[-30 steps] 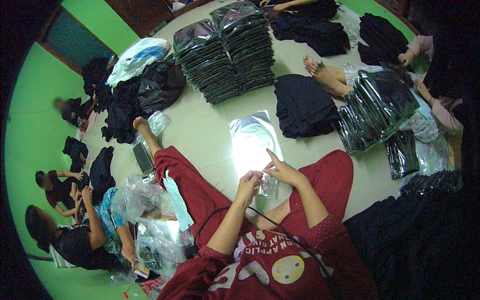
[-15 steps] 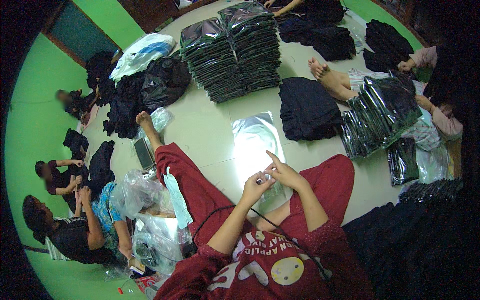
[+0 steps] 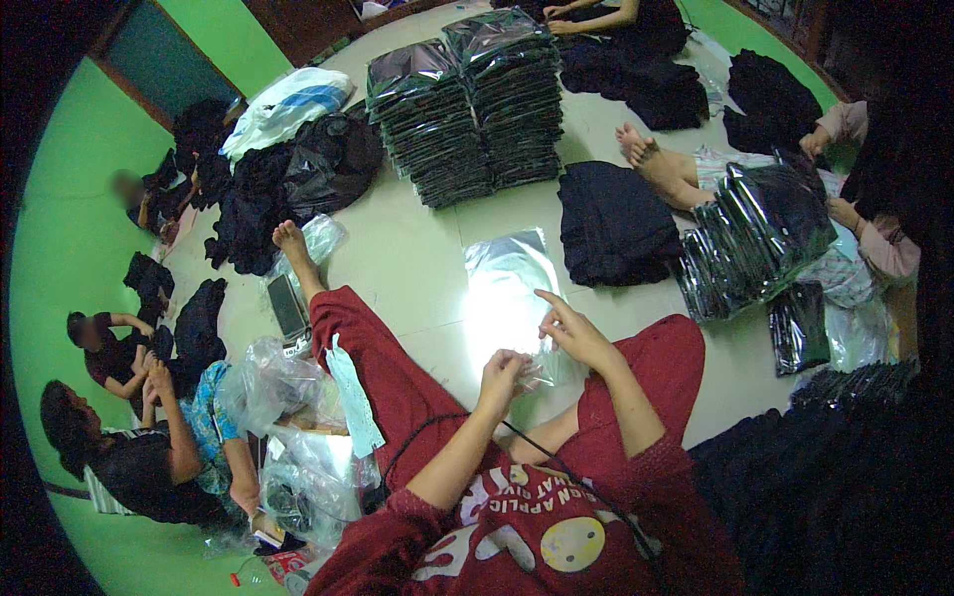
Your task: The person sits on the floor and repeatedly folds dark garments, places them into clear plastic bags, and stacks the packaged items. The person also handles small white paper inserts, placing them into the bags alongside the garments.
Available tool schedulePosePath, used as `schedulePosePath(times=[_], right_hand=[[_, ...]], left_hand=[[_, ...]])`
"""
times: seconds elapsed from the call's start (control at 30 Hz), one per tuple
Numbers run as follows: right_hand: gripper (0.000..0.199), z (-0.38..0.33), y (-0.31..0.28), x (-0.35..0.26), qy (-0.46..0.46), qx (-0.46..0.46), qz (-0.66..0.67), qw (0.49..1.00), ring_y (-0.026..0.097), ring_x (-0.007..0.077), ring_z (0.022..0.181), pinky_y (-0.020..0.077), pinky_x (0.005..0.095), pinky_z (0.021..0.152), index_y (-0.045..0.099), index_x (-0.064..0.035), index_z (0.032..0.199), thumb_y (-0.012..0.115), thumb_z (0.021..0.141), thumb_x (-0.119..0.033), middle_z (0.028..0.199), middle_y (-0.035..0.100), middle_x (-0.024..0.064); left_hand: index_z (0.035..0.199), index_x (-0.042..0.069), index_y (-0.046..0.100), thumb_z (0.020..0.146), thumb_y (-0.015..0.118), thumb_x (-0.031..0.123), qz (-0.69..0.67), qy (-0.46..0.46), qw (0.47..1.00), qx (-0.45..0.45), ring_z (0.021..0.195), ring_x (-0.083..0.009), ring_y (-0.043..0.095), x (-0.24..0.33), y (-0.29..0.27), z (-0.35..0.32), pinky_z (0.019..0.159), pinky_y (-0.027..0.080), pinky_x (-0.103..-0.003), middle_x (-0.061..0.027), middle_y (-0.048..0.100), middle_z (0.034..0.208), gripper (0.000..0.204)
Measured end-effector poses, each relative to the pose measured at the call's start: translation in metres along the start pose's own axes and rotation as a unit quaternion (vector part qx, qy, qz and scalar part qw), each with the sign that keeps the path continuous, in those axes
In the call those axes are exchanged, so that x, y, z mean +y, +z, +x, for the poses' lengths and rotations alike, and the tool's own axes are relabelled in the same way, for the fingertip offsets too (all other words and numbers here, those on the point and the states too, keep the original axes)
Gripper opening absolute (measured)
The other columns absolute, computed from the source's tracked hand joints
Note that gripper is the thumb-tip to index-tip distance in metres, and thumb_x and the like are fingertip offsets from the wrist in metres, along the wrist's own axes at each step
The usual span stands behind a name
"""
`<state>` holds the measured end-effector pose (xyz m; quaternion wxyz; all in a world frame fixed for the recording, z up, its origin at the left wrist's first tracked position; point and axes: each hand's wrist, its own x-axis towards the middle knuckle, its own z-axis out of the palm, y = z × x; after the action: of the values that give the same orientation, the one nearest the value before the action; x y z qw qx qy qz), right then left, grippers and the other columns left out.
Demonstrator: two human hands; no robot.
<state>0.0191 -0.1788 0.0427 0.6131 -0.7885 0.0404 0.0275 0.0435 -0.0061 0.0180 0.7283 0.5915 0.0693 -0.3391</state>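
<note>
1. The left hand [image 3: 500,372] pinches the near edge of a clear plastic bag [image 3: 509,288].
2. The right hand [image 3: 574,331] grips the same edge, with one finger sticking up.
3. The bag lies flat and shiny on the floor [image 3: 417,258], just past the red knees.
4. A folded black cloth pile [image 3: 616,223] sits to the right.
5. Tall stacks of packed bags [image 3: 467,104] stand far away.

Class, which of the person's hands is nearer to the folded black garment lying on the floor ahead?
Right. The right hand is raised just below the folded black garment; the left hand sits lower and further left, pinching the clear plastic bag.
</note>
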Motion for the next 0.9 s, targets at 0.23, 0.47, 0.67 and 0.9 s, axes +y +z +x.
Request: schedulePosePath(times=[0.23, 0.47, 0.67, 0.9], right_hand=[[0.051, 0.019, -0.040, -0.069, -0.192, 0.086, -0.172, 0.963, 0.060, 0.0249, 0.078, 0.0464, 0.0340, 0.071, 0.034, -0.0146, 0.134, 0.049, 0.085, -0.011, 0.089, 0.060, 0.0135], [0.048, 0.000, 0.024, 0.008, 0.013, 0.020, -0.250, 0.968, 0.059, 0.0307, 0.081, 0.0466, 0.0395, 0.071, 0.036, -0.0127, 0.133, 0.044, 0.085, -0.010, 0.094, 0.061, 0.0110], [0.036, -0.002, 0.076, 0.065, 0.005, -0.160, -0.258, 0.953, 0.061, 0.0327, 0.086, 0.0486, 0.0415, 0.071, 0.051, -0.0080, 0.118, 0.045, 0.082, -0.011, 0.098, 0.060, 0.0196], [0.023, 0.002, 0.093, 0.071, -0.046, -0.176, -0.345, 0.921, 0.063, 0.0309, 0.078, 0.0496, 0.0426, 0.065, 0.055, -0.0033, 0.101, 0.040, 0.086, -0.012, 0.088, 0.063, 0.0171]], left_hand=[[0.096, 0.001, 0.044, 0.088, 0.051, 0.018, -0.150, 0.216, 0.964, -0.046, 0.086, -0.0217, 0.056, 0.042, 0.047, 0.048, 0.077, 0.052, -0.037, -0.0108, 0.052, 0.097, 0.020], [0.116, 0.000, 0.036, 0.086, 0.053, 0.022, -0.049, -0.011, 0.986, 0.158, 0.102, -0.0237, 0.044, -0.037, 0.013, 0.014, 0.088, 0.040, -0.038, -0.0134, 0.043, 0.111, 0.041], [0.113, -0.004, 0.043, 0.083, 0.055, 0.008, 0.209, 0.334, 0.905, 0.163, 0.105, -0.0224, 0.046, -0.005, -0.011, 0.038, 0.092, 0.036, -0.033, -0.0130, 0.049, 0.110, 0.034], [0.101, -0.001, 0.054, 0.089, 0.046, 0.009, 0.141, 0.145, 0.972, -0.118, 0.081, -0.0142, 0.059, 0.056, 0.106, 0.134, 0.068, 0.049, -0.027, -0.0077, 0.060, 0.092, 0.018]])
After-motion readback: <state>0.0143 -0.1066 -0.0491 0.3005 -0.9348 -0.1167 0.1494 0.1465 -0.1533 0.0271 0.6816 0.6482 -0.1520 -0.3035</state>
